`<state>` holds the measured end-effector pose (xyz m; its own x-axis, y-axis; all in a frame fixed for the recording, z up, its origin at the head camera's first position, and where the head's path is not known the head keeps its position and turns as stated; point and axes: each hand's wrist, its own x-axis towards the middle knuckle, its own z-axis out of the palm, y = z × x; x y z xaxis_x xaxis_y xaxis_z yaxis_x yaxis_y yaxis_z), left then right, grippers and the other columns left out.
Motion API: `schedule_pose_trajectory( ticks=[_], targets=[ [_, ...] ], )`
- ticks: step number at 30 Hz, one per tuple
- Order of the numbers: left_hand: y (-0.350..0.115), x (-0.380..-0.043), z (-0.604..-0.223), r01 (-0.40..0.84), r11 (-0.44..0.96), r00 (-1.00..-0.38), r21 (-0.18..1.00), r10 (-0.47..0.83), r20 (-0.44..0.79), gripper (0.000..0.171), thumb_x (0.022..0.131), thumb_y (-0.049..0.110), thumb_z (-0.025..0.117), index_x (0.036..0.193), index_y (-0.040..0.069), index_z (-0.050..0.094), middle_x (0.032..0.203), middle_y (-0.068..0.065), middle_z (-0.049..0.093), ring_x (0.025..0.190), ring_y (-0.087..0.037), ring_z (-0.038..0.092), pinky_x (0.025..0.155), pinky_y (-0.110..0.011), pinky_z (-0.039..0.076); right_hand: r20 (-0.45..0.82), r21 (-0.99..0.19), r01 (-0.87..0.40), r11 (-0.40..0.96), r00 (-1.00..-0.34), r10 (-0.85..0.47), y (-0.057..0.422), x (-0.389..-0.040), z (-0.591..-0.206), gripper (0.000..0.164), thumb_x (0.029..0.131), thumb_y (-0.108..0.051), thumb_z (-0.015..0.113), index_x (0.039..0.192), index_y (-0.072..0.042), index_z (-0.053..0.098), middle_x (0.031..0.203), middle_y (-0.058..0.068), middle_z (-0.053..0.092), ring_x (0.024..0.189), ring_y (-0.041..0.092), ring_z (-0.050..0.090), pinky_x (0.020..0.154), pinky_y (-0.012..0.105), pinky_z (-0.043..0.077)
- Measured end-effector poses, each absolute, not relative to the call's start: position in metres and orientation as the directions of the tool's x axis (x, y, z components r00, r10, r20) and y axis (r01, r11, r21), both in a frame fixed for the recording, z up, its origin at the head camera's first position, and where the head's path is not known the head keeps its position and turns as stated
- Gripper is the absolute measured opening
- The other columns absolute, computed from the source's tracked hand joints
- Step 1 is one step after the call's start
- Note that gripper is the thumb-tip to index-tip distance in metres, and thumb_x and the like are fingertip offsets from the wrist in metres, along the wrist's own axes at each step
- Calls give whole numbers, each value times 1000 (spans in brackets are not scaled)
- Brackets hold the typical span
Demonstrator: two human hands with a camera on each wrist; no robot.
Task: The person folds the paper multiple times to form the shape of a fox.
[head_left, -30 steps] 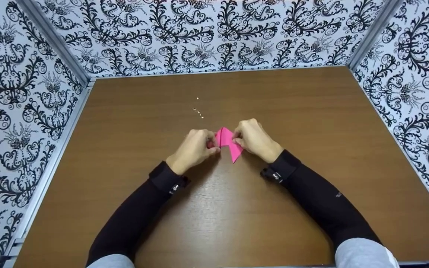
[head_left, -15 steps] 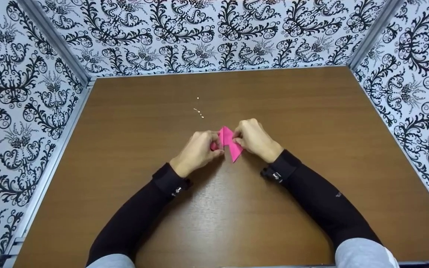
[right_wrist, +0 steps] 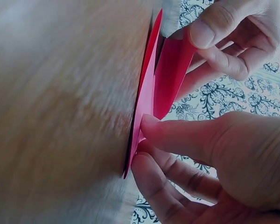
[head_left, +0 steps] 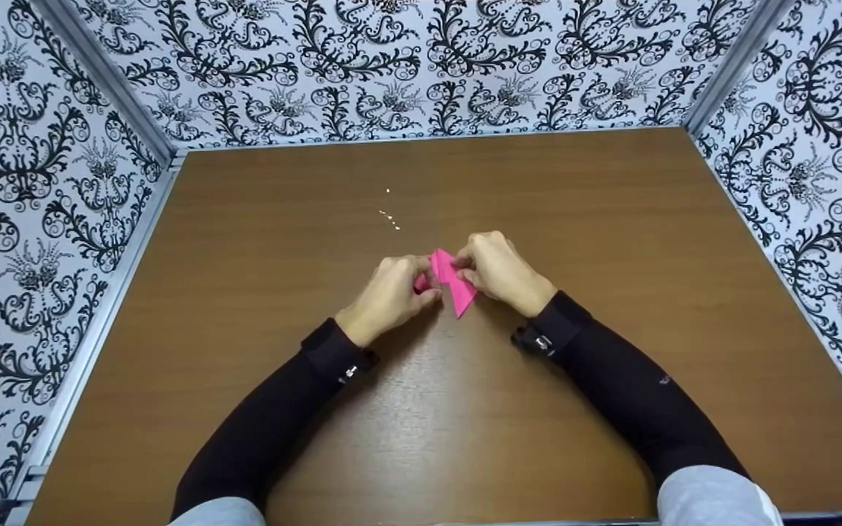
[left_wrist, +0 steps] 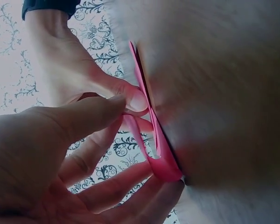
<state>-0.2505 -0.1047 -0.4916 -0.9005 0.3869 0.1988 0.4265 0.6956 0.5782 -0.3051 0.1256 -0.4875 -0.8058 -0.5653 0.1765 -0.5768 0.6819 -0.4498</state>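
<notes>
A small piece of pink folded paper (head_left: 460, 298) lies on the wooden table between both hands, one pointed corner toward the person. My left hand (head_left: 389, 294) pinches a raised flap on its left side, and the left wrist view shows this flap (left_wrist: 162, 169) bent up in a curve, fingers behind it. From the right, my right hand (head_left: 501, 272) holds the flat part. The right wrist view has the right thumb (right_wrist: 151, 125) pressed on the paper and a fingertip (right_wrist: 144, 161) at its edge. Parts of the paper are hidden behind the fingers.
Several tiny white specks (head_left: 390, 218) lie on the brown wooden table (head_left: 552, 183), beyond the hands. Patterned black-and-white walls (head_left: 406, 73) enclose the table at the back and both sides, with grey metal strips at the corners.
My left hand has shifted slightly right, carrying the flap farther over toward the right hand, so less of the pink paper's middle shows. The right hand stays nearly in place.
</notes>
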Motion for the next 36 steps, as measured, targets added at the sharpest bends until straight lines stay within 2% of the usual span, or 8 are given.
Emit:
schedule_pose_trajectory(
  ticks=[3, 5, 10, 13, 18, 25, 31, 36],
  targets=[
    [-106, -252, -492, 410, 692, -908, 594, 371, 195, 16, 104, 15, 89, 108, 6, 78, 90, -14, 80, 77, -15, 65, 68, -31, 55, 170, -446, -580, 681, -802, -572, 125, -305, -486, 22, 101, 2, 85, 121, -5, 91, 104, 18, 86, 97, 34, 80, 85, 48, 69],
    [-107, -252, -493, 405, 692, -911, 598, 361, 200, 24, 104, 18, 90, 117, 2, 76, 97, -16, 82, 81, -18, 69, 70, -34, 59, 175, -440, -590, 677, -796, -580, 125, -305, -486, 22, 100, 2, 84, 119, -4, 92, 103, 18, 85, 98, 35, 80, 86, 50, 69],
    [-110, -255, -494, 403, 682, -912, 610, 351, 211, 49, 102, 24, 94, 137, -4, 74, 119, -20, 86, 100, -29, 83, 86, -43, 71, 191, -425, -611, 668, -782, -594, 125, -305, -486, 19, 100, 2, 84, 116, -5, 93, 99, 18, 84, 96, 36, 79, 85, 51, 69],
    [-111, -257, -493, 409, 677, -910, 612, 349, 223, 47, 105, 15, 90, 144, -6, 73, 128, -24, 86, 113, -35, 86, 97, -46, 72, 187, -433, -606, 667, -784, -592, 126, -304, -487, 19, 101, 3, 83, 116, -5, 93, 99, 18, 83, 96, 36, 79, 84, 50, 70],
    [-111, -258, -493, 423, 713, -906, 559, 343, 248, 37, 110, 1, 73, 146, -6, 76, 135, -25, 84, 116, -34, 87, 100, -45, 72, 188, -427, -607, 670, -784, -591, 125, -305, -487, 15, 103, 0, 84, 113, -6, 94, 101, 17, 84, 97, 34, 80, 83, 50, 70],
    [-109, -252, -492, 457, 721, -889, 521, 381, 254, 36, 112, 0, 70, 147, -2, 77, 130, -24, 85, 88, -25, 79, 77, -44, 69, 201, -419, -617, 666, -778, -595, 125, -304, -487, 14, 102, -1, 85, 111, -7, 94, 100, 16, 85, 97, 34, 80, 85, 51, 70],
    [-109, -247, -492, 496, 711, -868, 498, 426, 256, 30, 111, 0, 72, 139, 3, 84, 131, -20, 86, 101, -31, 88, 80, -44, 73, 195, -427, -613, 664, -780, -594, 125, -304, -487, 16, 101, 2, 85, 110, -7, 94, 96, 17, 83, 93, 35, 79, 83, 50, 70],
    [-109, -248, -493, 508, 713, -861, 484, 441, 253, 35, 111, 1, 74, 146, 3, 80, 141, -20, 82, 113, -35, 88, 90, -45, 74, 187, -442, -601, 666, -788, -587, 125, -304, -487, 22, 99, 5, 84, 115, -6, 93, 98, 17, 82, 93, 34, 79, 84, 49, 72]
  ],
)
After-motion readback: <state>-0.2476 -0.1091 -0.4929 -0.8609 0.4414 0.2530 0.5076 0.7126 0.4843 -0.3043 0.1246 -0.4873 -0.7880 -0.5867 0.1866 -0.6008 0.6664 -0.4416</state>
